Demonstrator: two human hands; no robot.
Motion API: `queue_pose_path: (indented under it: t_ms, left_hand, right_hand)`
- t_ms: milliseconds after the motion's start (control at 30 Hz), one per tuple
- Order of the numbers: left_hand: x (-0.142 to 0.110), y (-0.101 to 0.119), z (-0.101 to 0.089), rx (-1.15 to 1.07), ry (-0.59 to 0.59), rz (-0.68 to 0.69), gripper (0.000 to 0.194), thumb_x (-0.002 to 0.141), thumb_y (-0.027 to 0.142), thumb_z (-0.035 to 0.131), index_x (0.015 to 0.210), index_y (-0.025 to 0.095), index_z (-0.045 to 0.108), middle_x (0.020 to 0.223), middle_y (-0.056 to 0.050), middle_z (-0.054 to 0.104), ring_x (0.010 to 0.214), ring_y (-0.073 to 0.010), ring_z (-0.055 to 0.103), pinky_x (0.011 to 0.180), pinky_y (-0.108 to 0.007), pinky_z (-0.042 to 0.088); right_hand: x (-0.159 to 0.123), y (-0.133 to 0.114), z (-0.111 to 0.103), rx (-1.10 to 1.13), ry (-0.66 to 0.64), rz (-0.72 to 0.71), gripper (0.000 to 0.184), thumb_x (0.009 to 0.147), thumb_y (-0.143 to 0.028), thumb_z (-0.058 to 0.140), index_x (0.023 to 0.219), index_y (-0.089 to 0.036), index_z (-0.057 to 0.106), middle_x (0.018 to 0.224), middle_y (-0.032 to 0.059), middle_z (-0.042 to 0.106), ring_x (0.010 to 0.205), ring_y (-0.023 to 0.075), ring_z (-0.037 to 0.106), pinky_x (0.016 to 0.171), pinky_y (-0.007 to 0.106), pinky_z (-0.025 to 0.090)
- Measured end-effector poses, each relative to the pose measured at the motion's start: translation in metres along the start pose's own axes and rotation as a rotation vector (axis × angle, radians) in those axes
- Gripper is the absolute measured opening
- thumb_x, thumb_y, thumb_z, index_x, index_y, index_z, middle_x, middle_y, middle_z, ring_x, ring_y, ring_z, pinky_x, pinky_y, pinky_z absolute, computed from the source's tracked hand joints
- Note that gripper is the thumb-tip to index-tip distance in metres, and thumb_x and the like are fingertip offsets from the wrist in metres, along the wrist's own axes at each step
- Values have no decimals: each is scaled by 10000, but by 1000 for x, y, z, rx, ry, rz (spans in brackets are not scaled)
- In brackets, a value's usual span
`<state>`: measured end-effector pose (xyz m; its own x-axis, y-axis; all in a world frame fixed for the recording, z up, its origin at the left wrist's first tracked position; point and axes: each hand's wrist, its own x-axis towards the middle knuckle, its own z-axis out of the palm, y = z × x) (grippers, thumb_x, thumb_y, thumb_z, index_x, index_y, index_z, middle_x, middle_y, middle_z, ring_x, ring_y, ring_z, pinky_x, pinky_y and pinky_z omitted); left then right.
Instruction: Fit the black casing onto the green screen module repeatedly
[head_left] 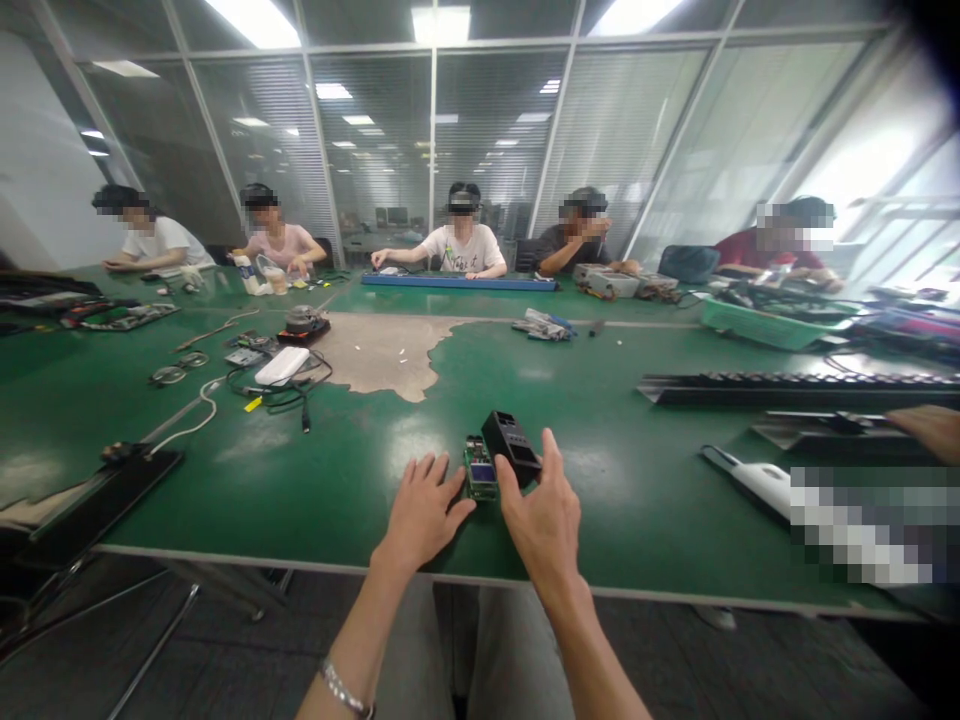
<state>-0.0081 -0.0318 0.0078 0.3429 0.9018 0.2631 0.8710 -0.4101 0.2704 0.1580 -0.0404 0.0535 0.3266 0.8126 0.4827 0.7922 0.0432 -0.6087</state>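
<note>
Close to the table's near edge, a small green circuit board [480,478] with a little screen lies on the green tabletop. My left hand [424,512] rests beside it on the left, fingers spread, the fingertips at or near the board's edge. A black plastic case [511,445] with cut-outs leans at a tilt just right of the board. My right hand [546,515] has its thumb along the case's near side and its index finger stretched out past the right side. The other fingers of this hand are partly hidden behind the case.
A white box with cables [283,366] and a pair of glasses [178,368] lie left. Metal rails [795,388], a white device [761,480] and a green basket [776,322] stand right. Several people sit across the table; another person's hand [930,428] reaches in at right.
</note>
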Motion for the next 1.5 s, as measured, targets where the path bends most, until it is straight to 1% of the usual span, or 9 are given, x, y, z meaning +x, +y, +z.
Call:
queue_pose_path:
  t_ms: [133, 333, 500, 633, 867, 1033, 1133, 1333, 1500]
  left_hand:
    - [-1, -2, -1, -3, 7, 4, 478, 971, 490, 475, 1420, 327, 450, 1514, -69, 414, 1416, -309, 312, 1167, -562, 204]
    - [-2, -4, -2, -12, -6, -1, 496, 960, 471, 487, 1435, 342, 421, 1520, -65, 407, 1417, -315, 311, 1161, -578, 204]
    - [-2, -5, -3, -32, -18, 5, 595, 929, 492, 496, 1456, 235, 399, 1524, -107, 398, 1421, -335, 299, 1174, -566, 184]
    - [-3, -9, -2, -57, -18, 9, 681, 886, 523, 519, 1438, 136, 424, 1528, -143, 387, 1430, -344, 280, 1194, -530, 161]
    - [-3, -10, -1, -80, -7, 4, 645, 857, 446, 517, 1429, 157, 442, 1534, -108, 387, 1434, -318, 285, 1204, -512, 143]
    - [-3, -10, -3, -72, -14, 5, 672, 835, 433, 544, 1430, 138, 444, 1534, -111, 388, 1435, -319, 282, 1210, -494, 139]
    - [-3, -9, -4, -63, -26, 1, 655, 844, 418, 537, 1433, 148, 440, 1535, -101, 388, 1434, -310, 287, 1209, -493, 140]
    - [-2, -8, -6, -47, -43, 5, 661, 872, 487, 538, 1440, 168, 430, 1544, -104, 372, 1436, -310, 282, 1205, -490, 147]
    - [-1, -7, -5, -31, -48, 3, 670, 882, 582, 541, 1449, 248, 417, 1543, -83, 377, 1433, -323, 283, 1189, -535, 164]
  right_hand:
    - [-6, -15, 11, -78, -57, -21, 762, 908, -521, 452, 1507, -90, 266, 1258, 223, 612, 1060, 320, 623, 853, 400, 467]
    - [-13, -23, 21, -178, -66, -88, 719, 923, -481, 444, 1498, -85, 272, 1112, 195, 672, 970, 298, 641, 823, 385, 466]
    - [-15, -26, 25, -227, -102, -102, 698, 918, -457, 470, 1488, -95, 294, 1026, 170, 693, 952, 301, 646, 821, 385, 463]
    - [-19, -20, 31, -244, -153, -85, 720, 910, -438, 493, 1494, -75, 279, 1029, 174, 693, 956, 300, 646, 819, 379, 461]
    - [-35, 0, 45, -254, -152, -120, 674, 931, -430, 456, 1464, -38, 330, 1162, 196, 660, 1027, 299, 611, 871, 386, 454]
    - [-36, 4, 49, -224, -131, -129, 698, 922, -469, 472, 1450, -26, 359, 1239, 193, 635, 1076, 314, 584, 918, 400, 446]
    - [-35, 4, 48, -186, -132, -123, 741, 900, -480, 510, 1473, -46, 330, 1284, 191, 614, 1079, 316, 586, 913, 406, 450]
    - [-28, -3, 42, -129, -146, -53, 696, 903, -441, 504, 1468, -63, 357, 1221, 191, 650, 1056, 310, 607, 884, 411, 469]
    - [-11, -11, 27, 13, -38, -40, 724, 894, -497, 495, 1468, -77, 362, 1333, 195, 587, 1110, 312, 599, 921, 425, 472]
